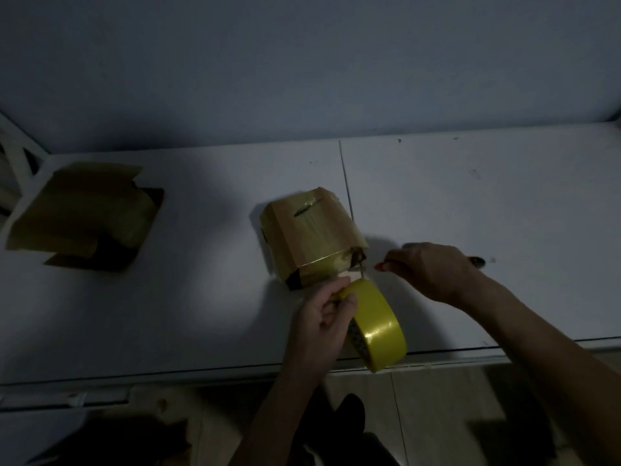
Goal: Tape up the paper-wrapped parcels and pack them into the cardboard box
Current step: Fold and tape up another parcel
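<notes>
Nearest the camera, the left hand [331,309] reached up from the lower edge of the view on a bare forearm, its fingers curled around the rim of the tape roll [374,326] and its thumb pressed on the roll's upper edge. That roll was glossy yellow, stood on edge and tilted, and hung over the near lip of the white table [470,203]; its dark core showed just beside the palm. Further right and a little beyond, the right hand [433,267] came in on a long bare arm from the lower right corner, knuckles up, with fingertips drawn together as if pinching something small at its left end; what it pinched was too dim to make out, though a thin strip ran between that fingertip and the roll. A small dark object lay on the table just past the right wrist, too blurred to name. Just beyond both hands, touching the end of the tape strip, sat the parcel [311,235], a brown paper-wrapped block with shiny tape bands across its top and a dark torn gap at the near right corner. Well off to the left of the left hand, and farther back, the cardboard box [84,218] stood with flaps open near the table's left end, its inside too dark to read.
</notes>
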